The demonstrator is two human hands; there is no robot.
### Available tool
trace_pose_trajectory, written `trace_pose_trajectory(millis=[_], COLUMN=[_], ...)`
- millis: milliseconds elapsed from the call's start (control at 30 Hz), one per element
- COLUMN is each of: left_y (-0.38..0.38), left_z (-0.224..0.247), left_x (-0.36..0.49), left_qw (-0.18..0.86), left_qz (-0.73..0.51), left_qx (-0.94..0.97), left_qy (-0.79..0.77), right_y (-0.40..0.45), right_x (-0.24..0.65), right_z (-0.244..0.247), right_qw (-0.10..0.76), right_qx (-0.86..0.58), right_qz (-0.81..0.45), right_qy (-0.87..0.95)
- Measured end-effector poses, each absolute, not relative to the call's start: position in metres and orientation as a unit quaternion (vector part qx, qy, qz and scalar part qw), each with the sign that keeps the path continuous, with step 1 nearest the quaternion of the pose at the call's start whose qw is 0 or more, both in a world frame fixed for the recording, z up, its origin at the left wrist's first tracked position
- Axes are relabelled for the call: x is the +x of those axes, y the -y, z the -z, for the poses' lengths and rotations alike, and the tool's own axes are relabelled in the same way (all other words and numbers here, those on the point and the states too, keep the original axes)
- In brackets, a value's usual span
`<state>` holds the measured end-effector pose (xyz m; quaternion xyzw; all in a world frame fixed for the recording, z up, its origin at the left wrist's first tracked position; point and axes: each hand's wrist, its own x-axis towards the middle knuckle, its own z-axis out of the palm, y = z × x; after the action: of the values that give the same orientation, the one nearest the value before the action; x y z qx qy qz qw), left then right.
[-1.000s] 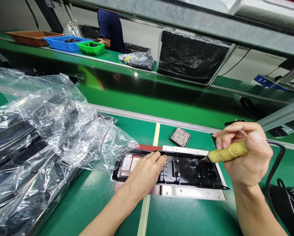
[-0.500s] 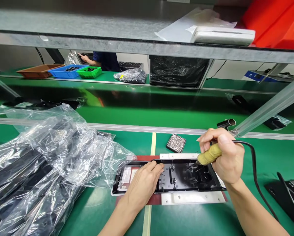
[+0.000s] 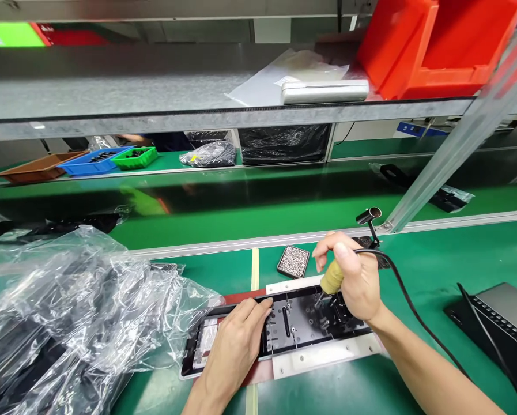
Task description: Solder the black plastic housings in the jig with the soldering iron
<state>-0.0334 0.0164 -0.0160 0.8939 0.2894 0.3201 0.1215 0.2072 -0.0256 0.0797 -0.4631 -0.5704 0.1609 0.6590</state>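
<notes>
- My right grip is wrapped round the corded, soldering-iron-like tool by its yellow-bound handle, with no slack that I can see.
- My left grip lies across the long black plastic shell, fingers bent over it toward one o'clock. The thumb is hidden, so I have no way of knowing whether it pinches or only presses.
- The shell lies open side up in its fixture, a white metal bar along its six o'clock edge and a reddish plate beneath, on the green surface.
- Over the last second the tool has gone from nearly flat to steep, and its tip has shifted toward nine o'clock along the shell. I read that as the work point moving off the three o'clock end. Whether the tip touches, I can't make out.
- The left grip stays over much the same stretch of shell, which I judge keeps it steady.
- Just off the shell's twelve o'clock edge sits a small square dish of pale bits; at nine, a clear plastic bag over dark parts reaches the shell's end.
</notes>
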Motion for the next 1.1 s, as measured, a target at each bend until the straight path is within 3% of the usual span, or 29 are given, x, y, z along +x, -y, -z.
trace_pose_trajectory(millis=[300, 633, 1100], left_y=[-0.008, 0.003, -0.002], left_z=[-0.030, -0.088, -0.104], left_x=[0.001, 0.082, 0.107], left_qw=[0.369, 0.552, 0.570], left_qz=[-0.339, -0.405, -0.447], left_qx=[0.799, 0.683, 0.634], left_qy=[-0.333, -0.253, -0.269], right_y=[0.026, 0.026, 0.027], right_x=[0.213, 0.210, 0.210], right_z=[-0.072, -0.087, -0.094], right_qw=[0.645, 0.612, 0.509], right_qx=[-0.462, -0.471, -0.564], right_qz=[-0.171, -0.149, 0.000], right_qy=[0.584, 0.618, 0.651])
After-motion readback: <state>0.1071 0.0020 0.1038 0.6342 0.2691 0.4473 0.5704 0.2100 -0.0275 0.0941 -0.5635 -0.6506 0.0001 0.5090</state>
